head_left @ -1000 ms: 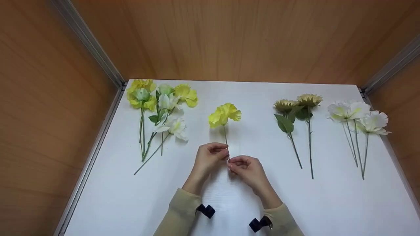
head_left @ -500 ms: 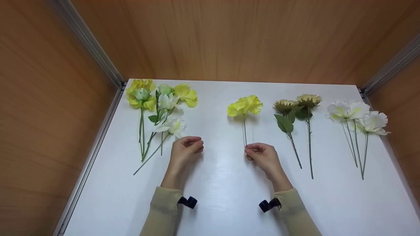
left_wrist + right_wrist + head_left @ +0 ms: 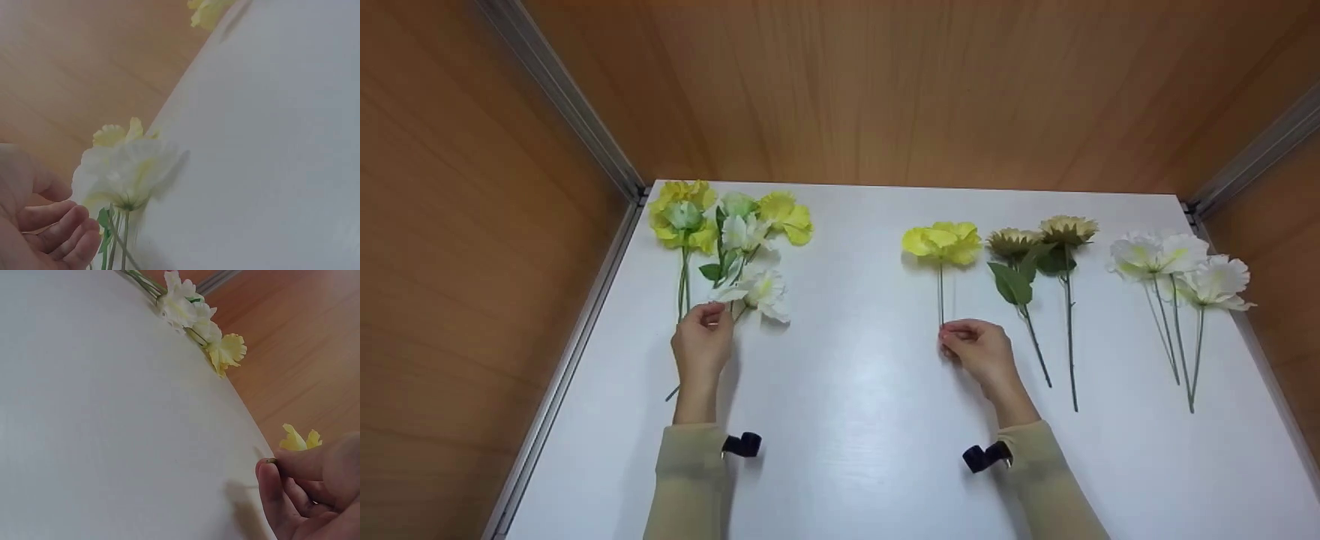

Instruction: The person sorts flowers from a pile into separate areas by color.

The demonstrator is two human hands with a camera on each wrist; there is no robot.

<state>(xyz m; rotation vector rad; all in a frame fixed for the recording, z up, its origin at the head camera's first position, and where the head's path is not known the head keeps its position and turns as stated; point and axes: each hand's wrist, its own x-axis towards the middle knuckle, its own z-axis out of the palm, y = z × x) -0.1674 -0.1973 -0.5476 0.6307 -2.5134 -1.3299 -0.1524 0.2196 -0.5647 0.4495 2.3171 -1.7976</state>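
Observation:
Between thumb and fingertips, my right hand (image 3: 981,351) pinches the lower stem of a yellow flower (image 3: 941,244); its stem end (image 3: 271,461) shows at the fingertips in the right wrist view. My left hand (image 3: 703,343) is over the stems of the left group, fingers loosely bent. In the left wrist view, a gap shows between thumb and fingers with nothing held. Nearest to it is a white flower (image 3: 126,171) with a ruffled head. Yellow flowers (image 3: 785,217), a pale green bloom (image 3: 684,215) and another white flower (image 3: 746,232) lie beyond. The left hand hides some stems.
Right of the held flower lie two beige flowers (image 3: 1067,229) with green leaves. Further right is a cluster of white flowers (image 3: 1213,281). Wooden panels (image 3: 885,90) border the white table (image 3: 840,420) at the back and sides.
My left hand has let go of the yellow flower's stem and moved left to the left group. My right hand has carried the yellow flower right, beside the beige flowers.

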